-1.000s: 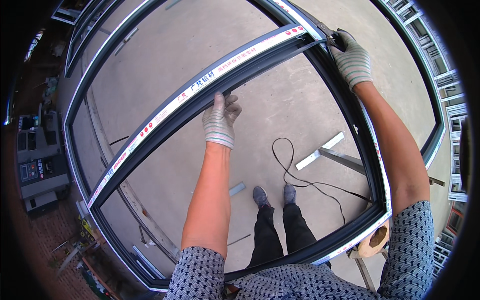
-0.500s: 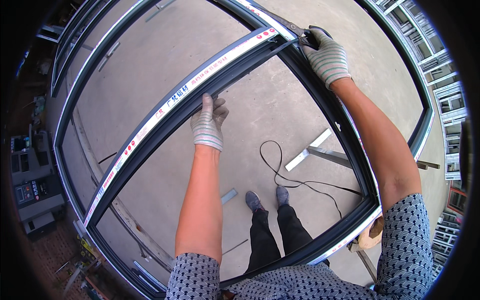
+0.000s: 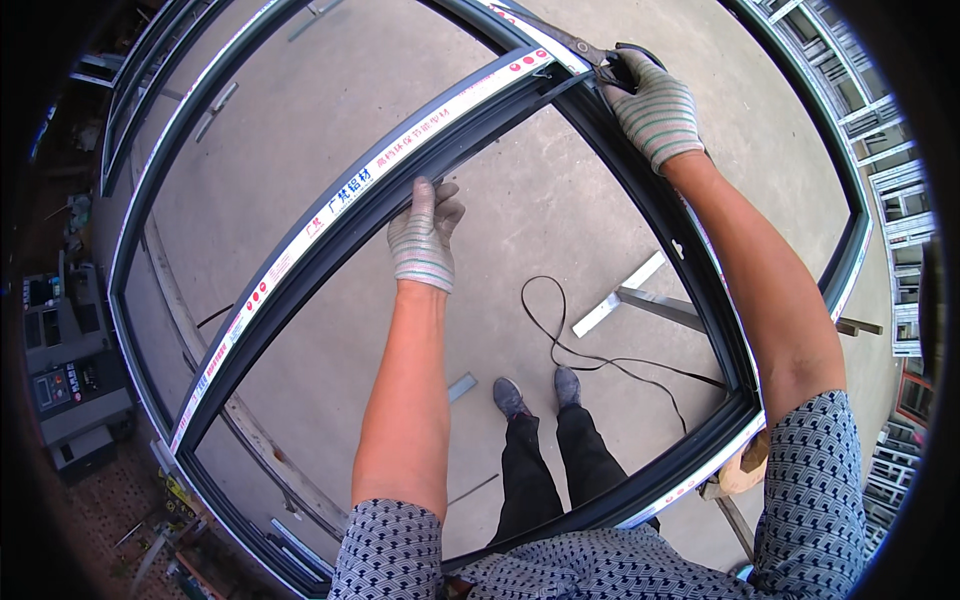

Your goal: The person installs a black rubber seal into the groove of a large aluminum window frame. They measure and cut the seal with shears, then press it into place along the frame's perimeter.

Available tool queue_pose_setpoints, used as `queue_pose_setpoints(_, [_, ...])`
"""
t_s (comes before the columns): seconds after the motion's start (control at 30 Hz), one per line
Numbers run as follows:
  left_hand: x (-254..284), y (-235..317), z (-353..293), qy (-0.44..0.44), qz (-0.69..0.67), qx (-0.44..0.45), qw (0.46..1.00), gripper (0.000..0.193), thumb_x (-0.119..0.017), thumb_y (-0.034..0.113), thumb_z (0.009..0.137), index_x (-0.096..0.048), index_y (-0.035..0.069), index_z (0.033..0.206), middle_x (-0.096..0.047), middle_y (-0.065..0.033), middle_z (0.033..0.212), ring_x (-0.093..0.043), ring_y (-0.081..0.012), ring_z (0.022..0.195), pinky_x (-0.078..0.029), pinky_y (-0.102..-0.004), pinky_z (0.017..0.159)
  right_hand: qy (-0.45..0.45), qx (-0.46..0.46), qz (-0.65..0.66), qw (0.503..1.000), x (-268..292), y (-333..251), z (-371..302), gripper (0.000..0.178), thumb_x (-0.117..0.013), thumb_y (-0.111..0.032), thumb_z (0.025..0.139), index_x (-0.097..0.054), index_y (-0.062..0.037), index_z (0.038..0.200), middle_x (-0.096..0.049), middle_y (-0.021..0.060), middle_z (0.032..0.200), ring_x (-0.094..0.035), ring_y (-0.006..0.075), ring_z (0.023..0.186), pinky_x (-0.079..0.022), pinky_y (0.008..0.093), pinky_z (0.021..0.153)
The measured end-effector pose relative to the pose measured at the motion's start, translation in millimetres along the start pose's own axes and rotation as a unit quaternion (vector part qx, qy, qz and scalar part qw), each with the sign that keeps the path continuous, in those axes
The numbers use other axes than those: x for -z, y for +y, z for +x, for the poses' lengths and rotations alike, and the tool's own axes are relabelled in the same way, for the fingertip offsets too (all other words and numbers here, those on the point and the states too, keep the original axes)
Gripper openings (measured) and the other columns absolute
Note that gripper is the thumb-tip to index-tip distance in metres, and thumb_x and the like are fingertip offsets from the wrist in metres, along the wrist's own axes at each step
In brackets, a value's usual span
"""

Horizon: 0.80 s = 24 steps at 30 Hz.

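Note:
A dark metal window frame with a white-taped crossbar (image 3: 350, 190) spans the view before me. My left hand (image 3: 424, 238), in a striped knit glove, has its thumb on the crossbar's near edge. Its other fingers curl at that edge, partly hidden. My right hand (image 3: 655, 115), gloved alike, grips dark scissors (image 3: 585, 48) by their black handles. The scissors lie over the corner where the crossbar meets the side bar (image 3: 640, 190), blades pointing to the upper left. A narrow black strip (image 3: 556, 93) slants along the crossbar's end, close under the scissors.
A long black cord (image 3: 610, 362) lies looped on the floor beyond my shoes (image 3: 510, 398). A metal support (image 3: 655, 308) stands under the frame on the right. Grey machinery (image 3: 75, 390) is at the far left. Stacked metal frames (image 3: 905, 215) line the right side.
My left hand has shifted slightly right and up along the crossbar. The black strip's end has moved a little at the corner. My right hand still holds the scissors in nearly the same place.

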<state>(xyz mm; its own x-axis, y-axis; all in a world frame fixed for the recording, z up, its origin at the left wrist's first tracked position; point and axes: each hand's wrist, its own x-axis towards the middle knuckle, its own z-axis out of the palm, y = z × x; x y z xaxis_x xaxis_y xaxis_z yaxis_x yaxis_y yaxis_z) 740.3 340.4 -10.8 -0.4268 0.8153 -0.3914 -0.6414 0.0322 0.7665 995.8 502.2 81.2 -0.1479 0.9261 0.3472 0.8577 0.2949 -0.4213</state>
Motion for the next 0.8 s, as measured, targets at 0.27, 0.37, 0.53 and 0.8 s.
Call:
queue_pose_setpoints(0.27, [-9, -4, 0, 0.016, -0.029, -0.015, 0.999, 0.025, -0.074, 0.023, 0.090, -0.066, 0.006, 0.105, -0.069, -0.0060, 0.096, -0.066, -0.0162, 0.078, -0.057, -0.0311, 0.071, 0.011, 0.007, -0.003, 1.000, -1, 3, 0, 0.045, -0.068, -0.030, 0.086, -0.064, -0.0090, 0.125, -0.071, 0.0153, 0.109, -0.068, 0.0312, 0.103, -0.054, 0.0381, 0.091])
queue_pose_setpoints(0.37, [-7, -3, 4, -0.016, -0.047, 0.041, 0.998, 0.023, -0.073, 0.022, 0.091, -0.065, 0.006, 0.106, -0.069, -0.0067, 0.099, -0.066, -0.0163, 0.078, -0.056, -0.0311, 0.071, 0.013, 0.008, -0.002, 1.000, 0, -3, -1, 0.045, -0.068, -0.031, 0.086, -0.064, -0.0094, 0.125, -0.071, 0.0155, 0.109, -0.068, 0.0311, 0.102, -0.054, 0.0379, 0.090])
queue_pose_setpoints(0.53, [-29, -10, 3, 0.010, -0.022, -0.002, 1.000, 0.023, -0.071, 0.023, 0.093, -0.065, 0.005, 0.105, -0.068, -0.0080, 0.092, -0.064, -0.0153, 0.075, -0.054, -0.0326, 0.074, 0.003, 0.004, -0.015, 1.000, 1, -3, -1, 0.045, -0.069, -0.031, 0.086, -0.064, -0.0096, 0.125, -0.071, 0.0150, 0.109, -0.069, 0.0308, 0.102, -0.054, 0.0378, 0.090])
queue_pose_setpoints(0.8, [-24, -12, 12, -0.039, -0.073, 0.055, 0.995, 0.025, -0.068, 0.021, 0.094, -0.063, 0.000, 0.107, -0.067, -0.0106, 0.093, -0.062, -0.0155, 0.072, -0.054, -0.0336, 0.073, 0.009, 0.009, -0.002, 1.000, 1, -2, -1, 0.048, -0.070, -0.032, 0.084, -0.063, -0.0085, 0.126, -0.072, 0.0140, 0.109, -0.069, 0.0305, 0.101, -0.054, 0.0379, 0.090])
